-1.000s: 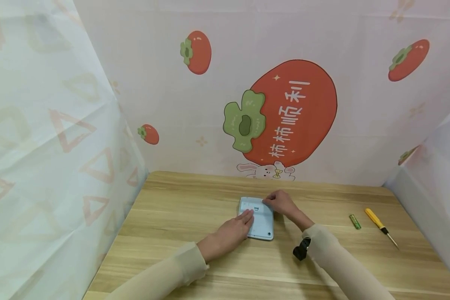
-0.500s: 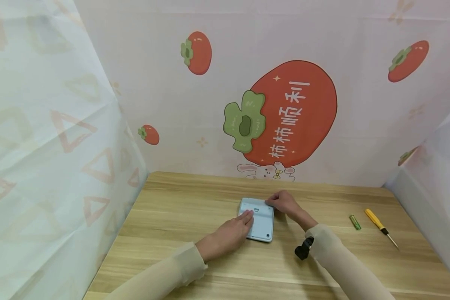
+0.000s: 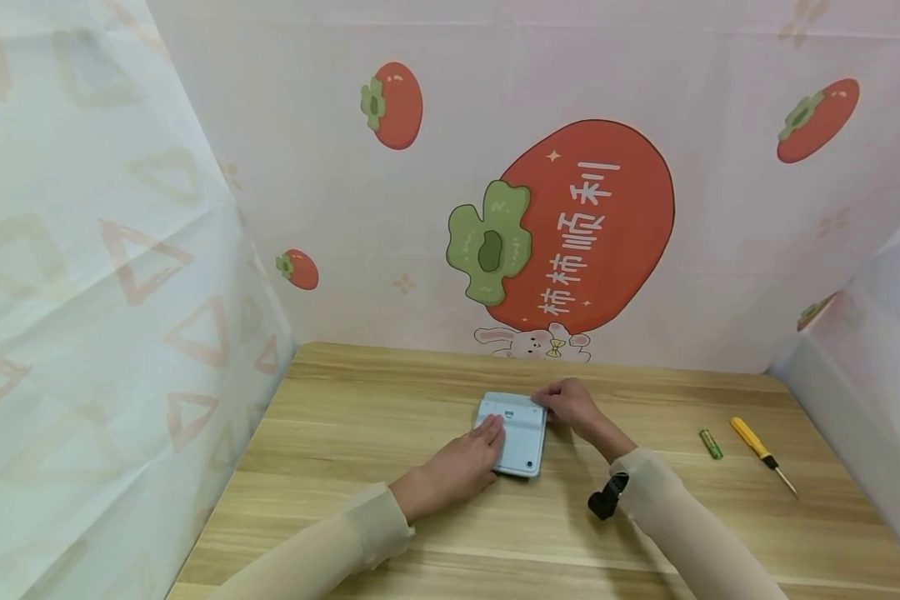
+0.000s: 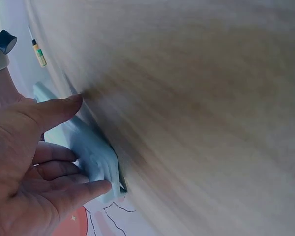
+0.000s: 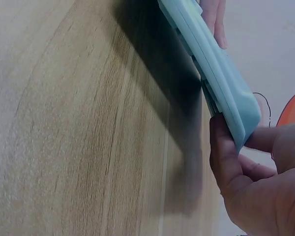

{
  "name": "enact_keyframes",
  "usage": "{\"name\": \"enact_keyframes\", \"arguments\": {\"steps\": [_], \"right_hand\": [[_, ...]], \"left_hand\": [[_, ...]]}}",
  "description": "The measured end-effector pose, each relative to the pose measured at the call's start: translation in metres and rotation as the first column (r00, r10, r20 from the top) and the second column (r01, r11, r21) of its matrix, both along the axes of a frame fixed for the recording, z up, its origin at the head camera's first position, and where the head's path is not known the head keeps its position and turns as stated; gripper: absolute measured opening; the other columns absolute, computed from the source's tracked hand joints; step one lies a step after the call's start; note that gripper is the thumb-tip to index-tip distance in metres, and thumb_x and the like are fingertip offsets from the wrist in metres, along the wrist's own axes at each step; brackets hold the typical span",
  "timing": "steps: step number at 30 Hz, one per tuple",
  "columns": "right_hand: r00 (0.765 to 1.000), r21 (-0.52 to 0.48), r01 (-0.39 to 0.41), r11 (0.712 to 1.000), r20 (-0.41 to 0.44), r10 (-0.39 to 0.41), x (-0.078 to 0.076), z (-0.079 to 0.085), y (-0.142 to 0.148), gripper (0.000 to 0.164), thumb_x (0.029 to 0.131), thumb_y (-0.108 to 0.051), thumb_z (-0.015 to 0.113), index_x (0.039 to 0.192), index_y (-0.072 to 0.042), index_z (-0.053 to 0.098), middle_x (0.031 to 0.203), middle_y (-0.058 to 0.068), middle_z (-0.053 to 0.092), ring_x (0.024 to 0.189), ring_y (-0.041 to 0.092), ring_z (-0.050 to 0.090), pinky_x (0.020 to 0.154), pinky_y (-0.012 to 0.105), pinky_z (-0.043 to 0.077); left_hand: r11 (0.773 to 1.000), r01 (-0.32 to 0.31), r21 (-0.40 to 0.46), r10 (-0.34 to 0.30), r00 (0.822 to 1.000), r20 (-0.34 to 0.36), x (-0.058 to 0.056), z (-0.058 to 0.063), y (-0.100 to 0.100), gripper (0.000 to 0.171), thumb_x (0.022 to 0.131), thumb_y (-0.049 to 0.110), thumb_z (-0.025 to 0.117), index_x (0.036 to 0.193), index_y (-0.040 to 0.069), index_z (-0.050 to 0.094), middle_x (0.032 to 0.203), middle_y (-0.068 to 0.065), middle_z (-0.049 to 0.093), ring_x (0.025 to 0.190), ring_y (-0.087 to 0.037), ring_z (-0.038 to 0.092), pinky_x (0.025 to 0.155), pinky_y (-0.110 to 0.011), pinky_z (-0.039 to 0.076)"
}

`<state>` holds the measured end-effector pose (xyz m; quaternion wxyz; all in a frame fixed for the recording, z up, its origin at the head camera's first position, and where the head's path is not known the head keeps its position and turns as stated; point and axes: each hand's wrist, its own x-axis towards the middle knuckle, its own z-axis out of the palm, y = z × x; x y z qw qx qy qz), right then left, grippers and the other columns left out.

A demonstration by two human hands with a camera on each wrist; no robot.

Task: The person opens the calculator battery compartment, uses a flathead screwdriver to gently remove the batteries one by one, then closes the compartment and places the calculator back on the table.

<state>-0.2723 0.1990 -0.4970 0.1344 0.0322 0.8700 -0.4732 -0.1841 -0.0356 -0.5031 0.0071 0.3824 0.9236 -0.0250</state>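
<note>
A light blue calculator lies back side up between my hands, with a small slot and a dark round spot on its back. My left hand has its fingers over the left part of the back; in the left wrist view its thumb lies along the calculator's edge. At the far right corner my right hand pinches the calculator. The right wrist view shows the thumb under the keyed face and a finger on top. There the calculator tilts above the table, casting a dark shadow.
To the right on the wooden table lies a green battery. Beside it is a screwdriver with a yellow handle. A printed sheet stands behind the table, with more sheeting on both sides.
The calculator has turned slightly and tilted, its near edge shifting a little left. My right hand has moved slightly right with the far corner. The left hand has barely moved.
</note>
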Motion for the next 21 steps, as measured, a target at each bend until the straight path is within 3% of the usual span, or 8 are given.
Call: {"name": "enact_keyframes", "arguments": {"steps": [7, 13, 21], "right_hand": [[0.999, -0.128, 0.039, 0.991, 0.029, -0.035, -0.0015, -0.0022, 0.0022, 0.024, 0.105, -0.01, 0.065, 0.115, 0.009, 0.077, 0.096, 0.011, 0.076, 0.071, 0.014, 0.063, 0.065, 0.027, 0.057], [0.996, -0.213, 0.073, 0.974, 0.072, -0.059, -0.0014, -0.0005, 0.0026, 0.024, 0.106, -0.008, 0.064, 0.116, 0.011, 0.075, 0.1, 0.013, 0.078, 0.071, 0.01, 0.066, 0.066, 0.025, 0.06], [0.988, -0.282, 0.121, 0.952, 0.126, -0.089, -0.0009, -0.0009, 0.004, 0.026, 0.107, -0.007, 0.062, 0.121, 0.012, 0.073, 0.108, 0.015, 0.077, 0.075, 0.01, 0.069, 0.068, 0.025, 0.062]], "left_hand": [[0.999, -0.007, 0.032, 0.008, 0.999, -0.034, -0.0033, -0.0031, 0.0022, 0.072, 0.1, 0.034, 0.076, 0.152, -0.008, 0.049, 0.16, -0.028, 0.044, 0.152, -0.035, 0.042, 0.12, -0.038, 0.042], [0.998, -0.022, 0.051, 0.026, 0.998, -0.064, -0.0052, -0.003, 0.0018, 0.072, 0.097, 0.031, 0.08, 0.151, -0.007, 0.052, 0.159, -0.025, 0.047, 0.15, -0.033, 0.045, 0.114, -0.036, 0.049], [0.997, -0.015, 0.08, 0.024, 0.993, -0.119, -0.0048, -0.0065, 0.0019, 0.051, 0.103, 0.012, 0.063, 0.149, -0.009, 0.053, 0.156, -0.027, 0.051, 0.148, -0.033, 0.049, 0.117, -0.037, 0.046]]}}
